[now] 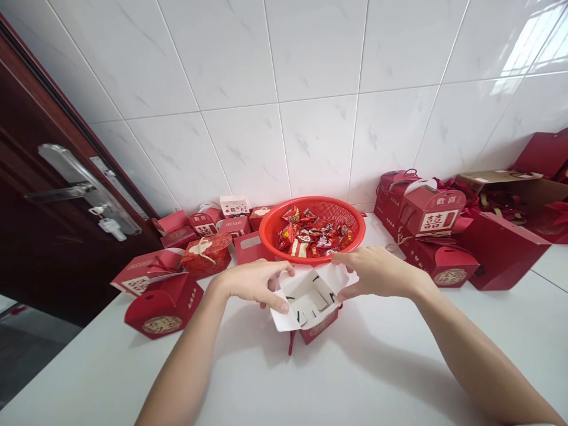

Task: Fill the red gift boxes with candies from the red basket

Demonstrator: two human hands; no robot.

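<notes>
In front of me on the white table stands a small red gift box (320, 331) with its flaps spread, showing a white inside with dark cord ends poking through. My left hand (257, 284) grips the left flap between thumb and fingers. On the other side, my right hand (377, 272) has its thumb and fingers at the right flap. A red cord hangs below the box's left side. Just behind it sits a red plastic basket (266, 236) with wrapped candies (310, 234) in it.
Folded red gift boxes (162, 305) crowd the table's left side. More red boxes (432, 216) are stacked at right, beside a brown cardboard box (492, 177). A tiled wall (319, 142) closes the back. At far left is a dark door (66, 236) with keys in its lock.
</notes>
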